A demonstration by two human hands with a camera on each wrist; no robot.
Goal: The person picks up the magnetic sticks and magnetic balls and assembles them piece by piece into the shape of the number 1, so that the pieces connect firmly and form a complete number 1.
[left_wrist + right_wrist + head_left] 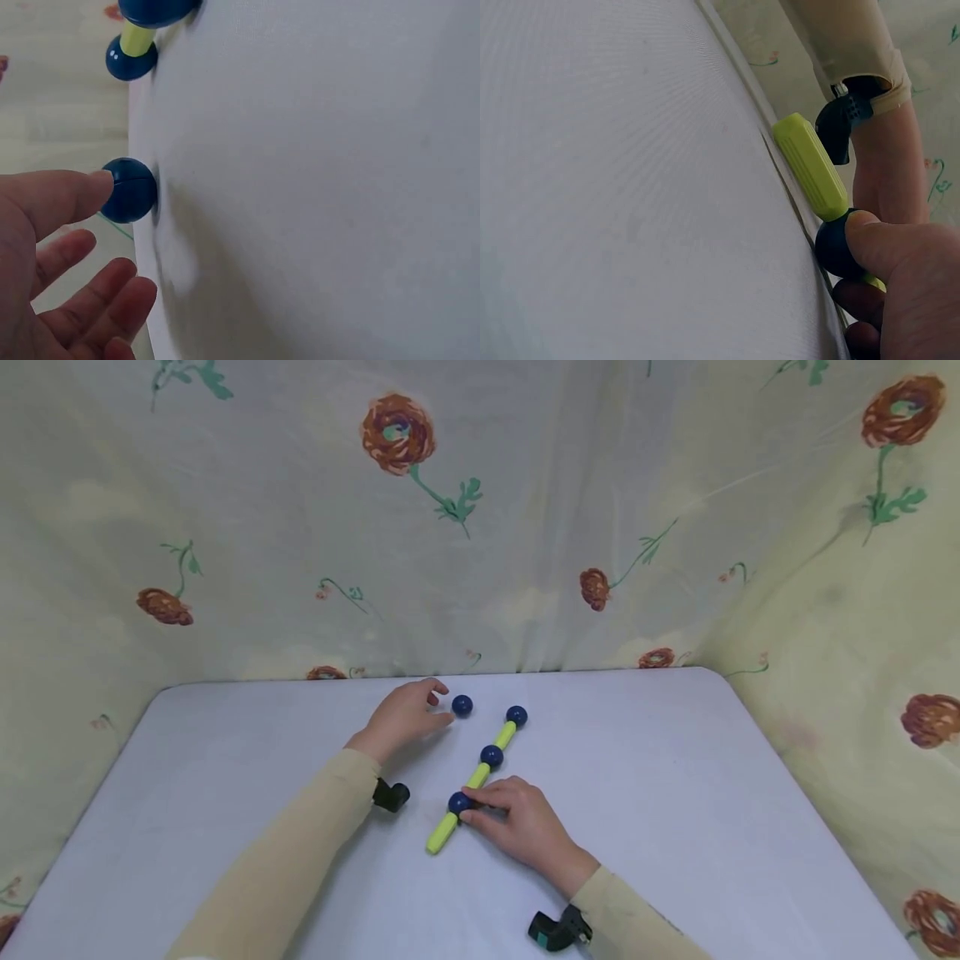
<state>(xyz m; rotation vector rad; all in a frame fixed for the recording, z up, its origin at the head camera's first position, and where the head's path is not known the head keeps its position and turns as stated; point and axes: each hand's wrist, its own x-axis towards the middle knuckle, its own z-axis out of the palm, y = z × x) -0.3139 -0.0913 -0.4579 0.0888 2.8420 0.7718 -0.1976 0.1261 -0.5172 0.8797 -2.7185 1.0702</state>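
Note:
A chain of yellow-green rods and blue balls lies slantwise on the white table. My right hand point(528, 827) pinches its nearest blue ball point(458, 802) between thumb and fingers. One yellow-green rod point(810, 166) sticks out from that ball toward the near side; its other end is free. Farther along the chain come a middle blue ball point(492, 756) and an end blue ball point(517, 717). My left hand point(405, 714) is beside a loose blue ball point(129, 190), its fingers spread and loosely bent. Whether the left thumb touches that ball I cannot tell.
The white-covered table point(637, 777) runs back to a flower-printed curtain point(525, 527), which also hangs along both sides. Black wrist cameras point(392, 795) sit below each wrist, close above the table.

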